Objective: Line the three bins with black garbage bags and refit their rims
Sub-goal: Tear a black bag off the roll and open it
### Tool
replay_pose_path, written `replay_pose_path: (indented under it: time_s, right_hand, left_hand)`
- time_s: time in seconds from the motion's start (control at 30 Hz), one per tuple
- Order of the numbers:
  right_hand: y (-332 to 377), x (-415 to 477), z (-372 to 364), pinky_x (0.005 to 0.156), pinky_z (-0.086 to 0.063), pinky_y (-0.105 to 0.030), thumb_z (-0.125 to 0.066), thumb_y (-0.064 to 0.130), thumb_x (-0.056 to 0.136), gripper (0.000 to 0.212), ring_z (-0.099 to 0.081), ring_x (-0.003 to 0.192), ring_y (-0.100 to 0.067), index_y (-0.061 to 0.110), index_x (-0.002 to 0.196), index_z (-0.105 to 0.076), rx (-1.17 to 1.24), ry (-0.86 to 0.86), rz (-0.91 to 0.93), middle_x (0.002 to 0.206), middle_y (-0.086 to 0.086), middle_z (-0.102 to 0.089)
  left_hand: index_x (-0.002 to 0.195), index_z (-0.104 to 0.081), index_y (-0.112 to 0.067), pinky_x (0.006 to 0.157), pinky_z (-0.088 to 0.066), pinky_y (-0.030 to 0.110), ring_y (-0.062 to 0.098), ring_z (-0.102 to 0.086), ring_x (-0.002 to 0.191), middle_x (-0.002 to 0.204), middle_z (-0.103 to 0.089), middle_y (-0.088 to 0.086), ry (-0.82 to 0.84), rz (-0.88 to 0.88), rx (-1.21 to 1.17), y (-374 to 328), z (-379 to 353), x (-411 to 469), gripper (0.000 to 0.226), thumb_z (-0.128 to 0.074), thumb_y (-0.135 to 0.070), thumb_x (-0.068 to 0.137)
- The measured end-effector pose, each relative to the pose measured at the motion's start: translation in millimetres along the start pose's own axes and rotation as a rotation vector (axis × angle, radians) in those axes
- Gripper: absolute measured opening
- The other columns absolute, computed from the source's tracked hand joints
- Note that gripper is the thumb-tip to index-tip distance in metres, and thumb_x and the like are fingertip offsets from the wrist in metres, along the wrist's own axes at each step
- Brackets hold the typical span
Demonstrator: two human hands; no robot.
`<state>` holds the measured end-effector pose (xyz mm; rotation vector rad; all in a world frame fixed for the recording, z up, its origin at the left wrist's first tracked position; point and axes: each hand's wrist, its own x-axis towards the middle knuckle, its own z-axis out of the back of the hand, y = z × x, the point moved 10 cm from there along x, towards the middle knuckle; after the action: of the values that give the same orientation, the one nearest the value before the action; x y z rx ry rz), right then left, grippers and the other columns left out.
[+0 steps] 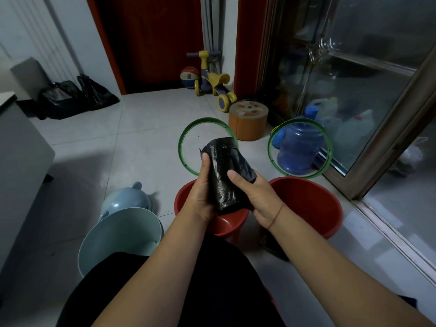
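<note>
A roll of black garbage bags (226,171) is held in front of me over the middle bin. My left hand (201,192) grips its left side and my right hand (253,192) grips its lower right end. Two red bins stand on the floor: one (226,225) under my hands, another (309,204) to the right. A pale blue bin (122,232) stands at the lower left, with its blue lid-like rim (128,199) behind it. Two green rims lie on the floor: one (182,142) behind the roll, one (329,147) to the right.
An orange stool (247,121) and a blue water jug (299,147) stand behind the rims. A toy scooter (212,81) and a ball (190,76) sit by the door. Full black bags (75,95) lie at the left wall. A glass sliding door (354,90) runs along the right.
</note>
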<state>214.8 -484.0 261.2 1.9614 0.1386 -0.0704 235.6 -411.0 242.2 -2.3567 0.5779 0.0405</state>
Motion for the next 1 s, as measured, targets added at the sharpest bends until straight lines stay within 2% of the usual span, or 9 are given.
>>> replay_pose_path:
  time_s: [0.13,0.2,0.37,0.47,0.57,0.63,0.83,0.9,1.0]
  right_hand:
    - [17.8,2.1,24.1,0.083,-0.054,-0.027,-0.079,0.020,0.073,0.039,-0.068,0.094,-0.015,0.018,0.107,-0.059,-0.210,-0.229,0.185,0.104,-0.004,-0.070]
    - [21.7,3.5,21.7,0.084,-0.052,-0.026,-0.074,0.021,0.079,0.030,-0.066,0.096,-0.014,0.022,0.105,-0.059,-0.234,-0.206,0.223,0.105,-0.003,-0.068]
    - [17.3,6.0,14.1,0.089,-0.051,-0.024,-0.062,0.027,0.087,0.021,-0.065,0.100,-0.014,0.014,0.103,-0.065,-0.087,-0.100,0.182,0.106,-0.006,-0.068]
    - [11.9,8.6,21.1,0.086,-0.051,-0.026,-0.065,0.033,0.081,0.037,-0.064,0.099,-0.016,0.010,0.109,-0.060,-0.046,-0.157,0.135,0.109,-0.007,-0.066]
    - [-3.8,10.0,13.9,0.089,-0.052,-0.033,-0.069,0.045,0.070,0.059,-0.067,0.102,-0.022,0.007,0.115,-0.062,0.042,-0.097,-0.007,0.111,-0.012,-0.070]
    - [-7.3,9.2,11.0,0.087,-0.053,-0.033,-0.072,0.044,0.067,0.061,-0.068,0.102,-0.025,0.007,0.114,-0.063,0.094,-0.078,-0.029,0.110,-0.013,-0.070]
    - [15.8,8.8,22.6,0.067,-0.056,-0.024,-0.070,0.015,0.081,0.011,-0.068,0.081,-0.021,0.010,0.087,-0.063,-0.011,-0.171,0.127,0.088,-0.009,-0.070]
    - [22.1,9.6,22.1,0.063,-0.056,-0.024,-0.068,0.013,0.082,0.010,-0.064,0.073,-0.018,0.010,0.081,-0.059,-0.018,-0.175,0.134,0.081,-0.008,-0.067]
    - [34.9,13.1,21.0,0.062,-0.051,-0.024,-0.065,0.011,0.084,0.011,-0.059,0.068,-0.017,0.011,0.078,-0.056,0.012,-0.162,0.169,0.076,-0.008,-0.061]
  left_hand:
    - [0.133,-0.053,-0.003,0.104,-0.043,0.046,0.033,-0.059,0.119,0.127,-0.061,0.022,-0.086,-0.083,0.173,-2.1,8.1,1.7,0.071,-0.058,-0.051,0.081]
    - [0.129,-0.056,-0.003,0.098,-0.048,0.043,0.031,-0.063,0.113,0.122,-0.065,0.021,-0.105,-0.063,0.172,0.4,9.1,-0.3,0.068,-0.061,-0.049,0.080]
    - [0.118,-0.066,-0.007,0.107,-0.040,0.041,0.027,-0.063,0.107,0.117,-0.066,0.017,-0.055,-0.001,0.031,1.7,7.2,-2.2,0.055,-0.056,-0.050,0.086]
    - [0.127,-0.060,-0.007,0.102,-0.046,0.040,0.027,-0.064,0.110,0.121,-0.065,0.017,0.000,0.013,-0.024,1.1,0.2,-6.2,0.058,-0.056,-0.048,0.087]
    - [0.135,-0.053,-0.008,0.101,-0.046,0.041,0.028,-0.059,0.117,0.129,-0.061,0.017,0.043,0.021,-0.058,0.2,-5.9,-9.1,0.065,-0.058,-0.049,0.084]
    - [0.137,-0.050,-0.008,0.105,-0.042,0.042,0.029,-0.056,0.122,0.133,-0.057,0.018,0.050,0.026,-0.066,0.5,-6.5,-9.0,0.069,-0.059,-0.049,0.083]
    - [0.130,-0.057,-0.006,0.097,-0.050,0.044,0.031,-0.061,0.116,0.127,-0.062,0.020,0.087,0.053,-0.091,4.3,-6.0,-7.0,0.064,-0.059,-0.050,0.084]
    - [0.126,-0.061,-0.005,0.094,-0.051,0.045,0.032,-0.062,0.113,0.124,-0.063,0.021,0.122,0.054,-0.154,2.4,-9.1,-7.1,0.064,-0.057,-0.052,0.083]
    - [0.131,-0.056,-0.004,0.102,-0.044,0.049,0.035,-0.061,0.114,0.127,-0.060,0.023,0.175,0.029,-0.264,-4.8,-13.9,-10.6,0.078,-0.066,-0.056,0.074]
